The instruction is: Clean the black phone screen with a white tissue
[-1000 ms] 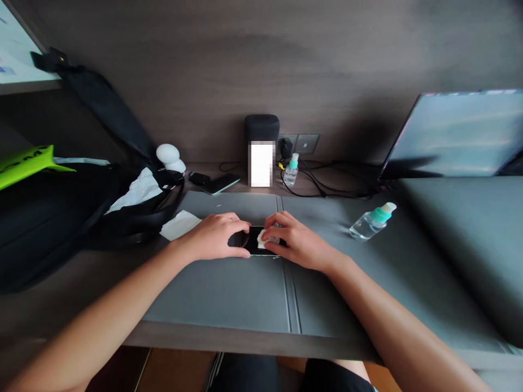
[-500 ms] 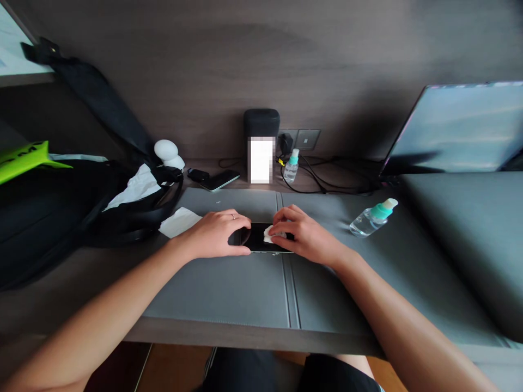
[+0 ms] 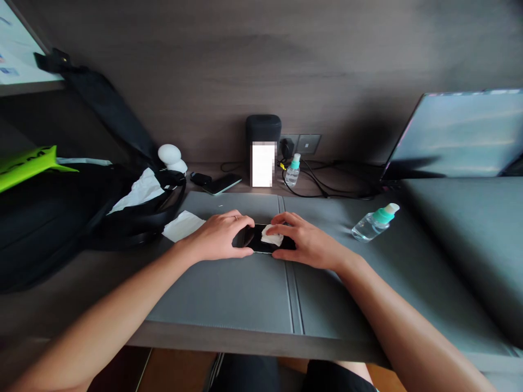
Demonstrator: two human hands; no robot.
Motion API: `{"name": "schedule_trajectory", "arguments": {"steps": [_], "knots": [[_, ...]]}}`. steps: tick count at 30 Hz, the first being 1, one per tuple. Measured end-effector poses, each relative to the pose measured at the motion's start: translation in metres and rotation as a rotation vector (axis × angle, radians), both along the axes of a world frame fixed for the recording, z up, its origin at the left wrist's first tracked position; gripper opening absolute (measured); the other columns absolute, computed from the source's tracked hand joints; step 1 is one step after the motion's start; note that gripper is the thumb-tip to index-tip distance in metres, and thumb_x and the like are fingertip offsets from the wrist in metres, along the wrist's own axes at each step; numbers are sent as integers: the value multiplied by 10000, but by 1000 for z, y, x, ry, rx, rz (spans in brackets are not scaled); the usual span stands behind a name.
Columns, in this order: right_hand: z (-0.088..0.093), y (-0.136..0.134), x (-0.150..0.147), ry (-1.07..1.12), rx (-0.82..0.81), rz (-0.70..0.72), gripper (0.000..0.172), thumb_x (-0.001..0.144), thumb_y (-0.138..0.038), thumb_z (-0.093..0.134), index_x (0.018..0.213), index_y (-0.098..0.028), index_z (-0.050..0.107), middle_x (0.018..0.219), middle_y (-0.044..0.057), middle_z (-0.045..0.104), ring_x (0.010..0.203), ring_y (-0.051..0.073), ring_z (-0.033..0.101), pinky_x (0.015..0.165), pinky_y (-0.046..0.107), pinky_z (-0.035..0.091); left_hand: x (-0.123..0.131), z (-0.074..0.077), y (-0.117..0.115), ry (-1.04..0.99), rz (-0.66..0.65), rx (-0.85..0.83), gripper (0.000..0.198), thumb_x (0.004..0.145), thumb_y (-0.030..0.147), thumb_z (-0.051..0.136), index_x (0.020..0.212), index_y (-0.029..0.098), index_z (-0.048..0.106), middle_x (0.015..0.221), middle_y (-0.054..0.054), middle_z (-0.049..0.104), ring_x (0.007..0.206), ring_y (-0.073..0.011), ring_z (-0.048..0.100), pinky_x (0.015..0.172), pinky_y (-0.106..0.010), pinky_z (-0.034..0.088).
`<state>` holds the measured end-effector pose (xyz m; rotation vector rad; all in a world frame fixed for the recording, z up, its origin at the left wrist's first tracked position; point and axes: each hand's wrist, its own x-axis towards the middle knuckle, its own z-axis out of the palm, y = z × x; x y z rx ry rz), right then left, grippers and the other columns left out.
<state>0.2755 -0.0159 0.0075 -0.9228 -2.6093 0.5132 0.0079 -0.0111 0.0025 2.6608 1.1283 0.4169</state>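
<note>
A black smartphone (image 3: 257, 239) lies flat, screen up, on the grey desk mat (image 3: 229, 294). My left hand (image 3: 223, 237) closes round its left end, thumb on the near edge and fingers at the far edge. Over the phone's right end sits my right hand (image 3: 304, 239), its thumb at the near edge and a finger near the far edge. Another finger of that hand touches a crumpled white tissue (image 3: 274, 238) on the screen. Beyond my left wrist is a white paper sheet (image 3: 183, 226), partly covered by the hand.
A clear spray bottle (image 3: 371, 226) leans on the right; a smaller spray bottle (image 3: 292, 173) stands by cables at the back. There too are a black speaker (image 3: 263, 128) and another phone (image 3: 223, 184). A black bag (image 3: 61, 218) fills the left, a laptop (image 3: 457, 136) the right.
My right thumb has left the tissue and moved to the phone's near edge. More of the tissue now shows. My left hand keeps its hold; the view has shifted slightly.
</note>
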Motion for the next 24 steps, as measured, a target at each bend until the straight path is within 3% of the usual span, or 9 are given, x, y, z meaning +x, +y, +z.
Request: {"name": "schedule_trajectory", "arguments": {"steps": [5, 13, 17, 24], "knots": [[-11, 6, -1, 17, 101, -33, 376, 892, -330, 657, 1263, -284, 614, 1329, 99, 563, 1185, 269, 554, 993, 470, 464, -1, -5, 7, -33, 6, -5, 418, 833, 404, 651, 1211, 257, 549, 1197, -64, 637, 1122, -271, 582, 936, -416, 479], [-19, 17, -4, 7, 212, -116, 346, 930, -322, 612, 1270, -260, 619, 1329, 109, 559, 1200, 276, 522, 1021, 483, 442, -2, -13, 14, -17, 46, 24, 453, 927, 408, 569, 1335, 245, 462, 1352, -81, 561, 1251, -255, 500, 1033, -411, 431], [-17, 12, -12, 1, 244, -126, 327, 950, -326, 576, 1264, -245, 619, 1248, 123, 585, 1148, 282, 521, 976, 487, 443, -2, -16, 16, -18, 67, 16, 526, 922, 467, 582, 1374, 244, 433, 1389, -87, 534, 1286, -260, 471, 1067, -425, 402], [-17, 12, -26, 12, 226, -81, 282, 1007, -291, 458, 1176, -212, 669, 1121, 108, 623, 1053, 244, 532, 937, 412, 420, -3, -16, 17, -1, 41, 46, 489, 928, 424, 581, 1357, 225, 458, 1382, -87, 556, 1289, -261, 475, 1062, -415, 403]]}}
